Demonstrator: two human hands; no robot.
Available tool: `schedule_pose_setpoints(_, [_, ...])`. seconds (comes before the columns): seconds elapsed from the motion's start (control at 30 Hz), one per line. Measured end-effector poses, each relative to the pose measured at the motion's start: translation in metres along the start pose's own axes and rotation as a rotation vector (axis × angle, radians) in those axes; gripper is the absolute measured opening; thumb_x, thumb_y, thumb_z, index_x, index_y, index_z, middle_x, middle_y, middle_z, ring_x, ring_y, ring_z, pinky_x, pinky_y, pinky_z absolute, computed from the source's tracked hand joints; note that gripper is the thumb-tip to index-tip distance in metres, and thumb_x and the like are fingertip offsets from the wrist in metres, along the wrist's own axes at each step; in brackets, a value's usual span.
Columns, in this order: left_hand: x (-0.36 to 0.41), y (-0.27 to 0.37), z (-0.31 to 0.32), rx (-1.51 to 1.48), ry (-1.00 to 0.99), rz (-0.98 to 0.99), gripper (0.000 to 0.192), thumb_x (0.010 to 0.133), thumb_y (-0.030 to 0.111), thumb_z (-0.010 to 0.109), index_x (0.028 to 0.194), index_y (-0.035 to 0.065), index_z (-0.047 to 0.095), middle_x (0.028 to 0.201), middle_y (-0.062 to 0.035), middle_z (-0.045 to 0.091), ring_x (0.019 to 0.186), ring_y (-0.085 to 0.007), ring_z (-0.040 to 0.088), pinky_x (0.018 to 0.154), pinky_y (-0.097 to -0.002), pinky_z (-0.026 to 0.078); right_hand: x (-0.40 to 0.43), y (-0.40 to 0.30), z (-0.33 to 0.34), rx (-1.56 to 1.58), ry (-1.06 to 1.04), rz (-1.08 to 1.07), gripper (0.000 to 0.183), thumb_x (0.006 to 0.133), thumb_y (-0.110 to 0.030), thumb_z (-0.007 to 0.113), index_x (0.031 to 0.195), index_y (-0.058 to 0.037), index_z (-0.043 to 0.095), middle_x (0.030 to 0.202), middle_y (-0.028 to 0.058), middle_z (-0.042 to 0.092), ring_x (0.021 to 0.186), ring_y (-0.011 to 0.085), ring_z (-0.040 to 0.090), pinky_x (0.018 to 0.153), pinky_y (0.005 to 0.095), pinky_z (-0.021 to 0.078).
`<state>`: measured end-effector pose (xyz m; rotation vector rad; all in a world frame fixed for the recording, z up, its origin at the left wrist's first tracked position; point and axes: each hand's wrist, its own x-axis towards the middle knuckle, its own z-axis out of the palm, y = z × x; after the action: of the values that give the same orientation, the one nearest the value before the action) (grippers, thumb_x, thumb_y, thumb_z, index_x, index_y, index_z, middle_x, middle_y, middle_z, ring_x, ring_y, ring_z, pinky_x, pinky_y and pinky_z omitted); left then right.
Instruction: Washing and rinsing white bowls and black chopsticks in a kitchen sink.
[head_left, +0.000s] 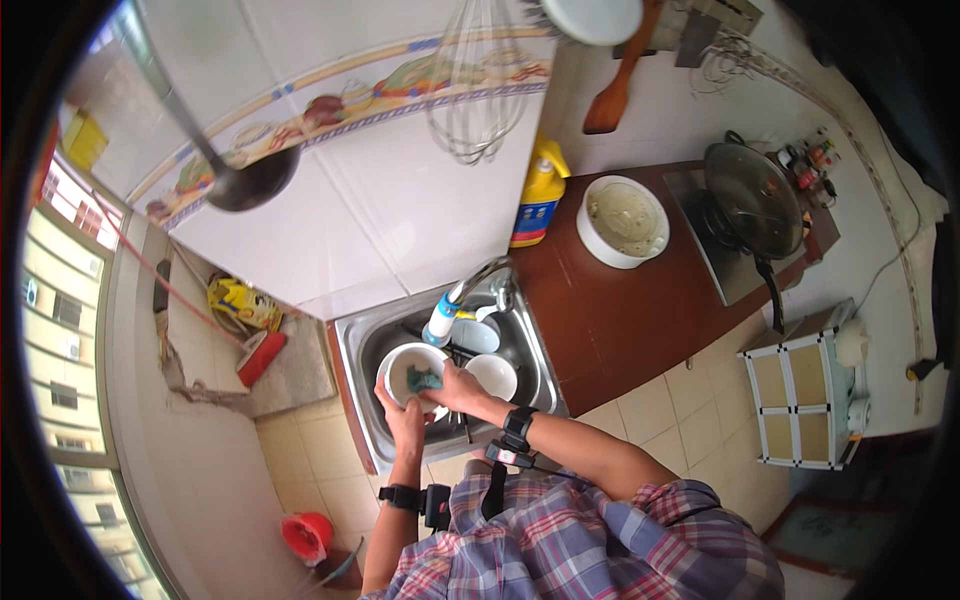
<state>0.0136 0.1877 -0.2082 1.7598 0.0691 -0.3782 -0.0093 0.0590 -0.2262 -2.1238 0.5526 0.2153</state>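
My left hand (406, 421) grips the rim of a white bowl (395, 369), which is tilted over the sink. Inside that bowl my right hand (459, 391) holds a green scouring cloth (422, 379) against the wall. Both hands are above the stainless steel sink (541, 390). A second white bowl (493, 373) sits in the basin to the right of my right hand, and another pale bowl (477, 335) lies behind it. Dark and metal utensils under the bowls are partly hidden. Over the basin hangs the faucet (480, 271) with a blue and white filter (441, 320) at its spout.
On the brown counter (600, 330) stand a yellow jug (538, 199) and a large white bowl with residue (624, 222). A lidded wok (754, 199) rests on the stove (709, 247). A ladle (251, 180), a whisk (478, 97) and a wooden spatula (609, 105) hang above.
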Motion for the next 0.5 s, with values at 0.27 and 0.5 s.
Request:
schedule_pose_setpoints(0.27, [0.009,-0.002,0.003,0.12,-0.041,-0.003,0.058,0.07,0.003,0.047,0.125,0.0107,0.033,0.096,-0.0176,0.054,0.06,-0.0243,0.06,0.048,-0.0328,0.05,0.003,0.003,-0.014,0.462,-0.278,0.3,0.052,0.074,-0.046,0.065,0.082,0.0045,0.059,0.062,0.0106,0.06,0.049,0.0205,0.059,0.043,0.034,0.0448])
schedule_pose_setpoints(0.5, [0.024,0.01,-0.012,0.433,-0.355,-0.118,0.059,0.068,-0.001,0.043,0.125,0.0105,0.034,0.1,-0.0176,0.054,0.064,-0.0224,0.059,0.041,-0.0296,0.049,0.003,0.014,-0.012,-0.119,0.159,-0.139,0.044,0.077,-0.037,0.063,0.098,-0.0004,0.05,0.064,0.0155,0.06,0.057,0.0307,0.06,0.05,0.0403,0.0457])
